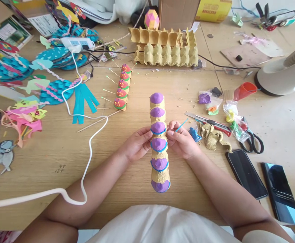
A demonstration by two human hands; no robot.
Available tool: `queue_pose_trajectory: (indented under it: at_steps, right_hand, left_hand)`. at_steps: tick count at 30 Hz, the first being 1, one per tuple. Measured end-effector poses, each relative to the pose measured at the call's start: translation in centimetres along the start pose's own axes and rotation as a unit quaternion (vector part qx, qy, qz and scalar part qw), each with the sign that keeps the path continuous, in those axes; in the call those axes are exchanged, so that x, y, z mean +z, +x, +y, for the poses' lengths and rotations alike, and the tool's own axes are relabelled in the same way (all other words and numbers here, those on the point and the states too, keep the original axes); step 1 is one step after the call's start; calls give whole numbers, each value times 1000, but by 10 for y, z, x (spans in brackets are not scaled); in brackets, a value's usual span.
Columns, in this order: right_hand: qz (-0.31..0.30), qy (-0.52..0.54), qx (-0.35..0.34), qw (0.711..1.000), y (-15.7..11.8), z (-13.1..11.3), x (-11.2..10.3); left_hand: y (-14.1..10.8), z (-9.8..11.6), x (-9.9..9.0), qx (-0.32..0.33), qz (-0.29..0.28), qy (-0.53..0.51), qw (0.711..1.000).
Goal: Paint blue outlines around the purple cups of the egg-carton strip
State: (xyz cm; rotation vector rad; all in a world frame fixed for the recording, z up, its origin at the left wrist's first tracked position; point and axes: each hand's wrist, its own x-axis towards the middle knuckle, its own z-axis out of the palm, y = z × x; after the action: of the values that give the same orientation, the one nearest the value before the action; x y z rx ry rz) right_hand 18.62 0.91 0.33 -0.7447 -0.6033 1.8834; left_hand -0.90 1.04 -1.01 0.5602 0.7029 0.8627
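An egg-carton strip (159,156) stands lengthwise in front of me, its several bumps capped with purple clay. Thin blue clay lines run along the lower edges of the nearer caps. My left hand (139,143) is closed on the strip's left edge, thumb near the third cap. On the opposite side, my right hand (181,139) pinches a thin blue clay strand (181,125), whose end sticks up past the fingers. Its fingertips reach the strip's right edge beside the third and fourth caps; exact contact is partly hidden.
A strip with red-painted faces (122,88) lies farther left, beyond a white cable (90,148). To the right are a utility knife (208,123), torn carton (211,136), scissors (253,140), clay bags (234,118) and two phones (247,173). Egg cartons (171,54) sit behind.
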Motion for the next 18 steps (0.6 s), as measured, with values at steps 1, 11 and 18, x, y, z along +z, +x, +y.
queue_pose_trajectory:
  at_steps: [1,11,18]
  right_hand:
    - [1,0,-1,1000,0,0,0]
    - [19,-66,37,997,-4,8,-2]
    - [23,-48,46,998,-2,8,-2]
  left_hand:
    - [0,0,0,3,8,8,1000]
    - [0,-1,-3,25,18,67,997]
    - [-1,-1,-2,6,20,25,999]
